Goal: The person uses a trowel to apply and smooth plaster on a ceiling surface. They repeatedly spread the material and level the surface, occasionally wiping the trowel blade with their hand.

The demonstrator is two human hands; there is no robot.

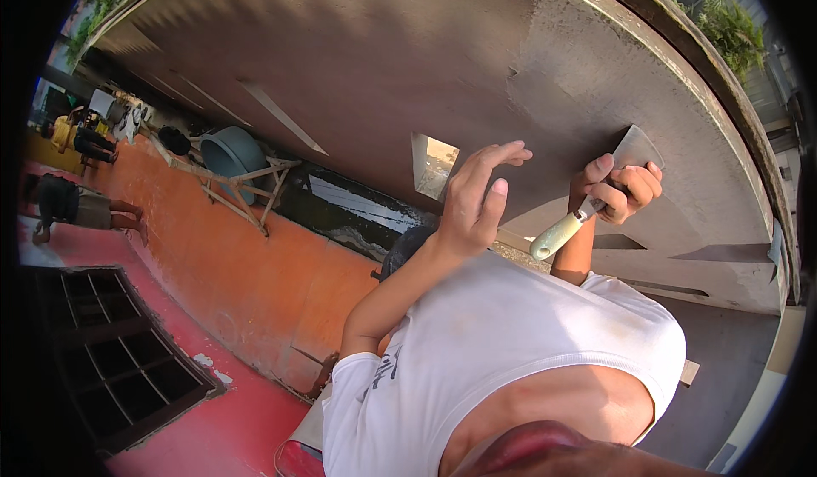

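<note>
My right hand [619, 189] is closed around a putty knife [596, 200] with a pale green handle. Its metal blade [637, 147] lies flat against a large grey plastered surface [383, 68], beside a darker, smoother patch. My left hand [478, 198] is raised next to it with the fingers apart and the fingertips near or on the same grey surface; it holds nothing. My white shirt [511, 349] fills the lower middle of the view, with both arms reaching up from it.
An orange wall [238, 264] and red floor [221, 426] run along the left. A dark window grille [111, 349] sits lower left. A wooden trestle [247, 192] carries a grey-blue basin [231, 149]. People [77, 205] are far left. Green plants [728, 26] show at upper right.
</note>
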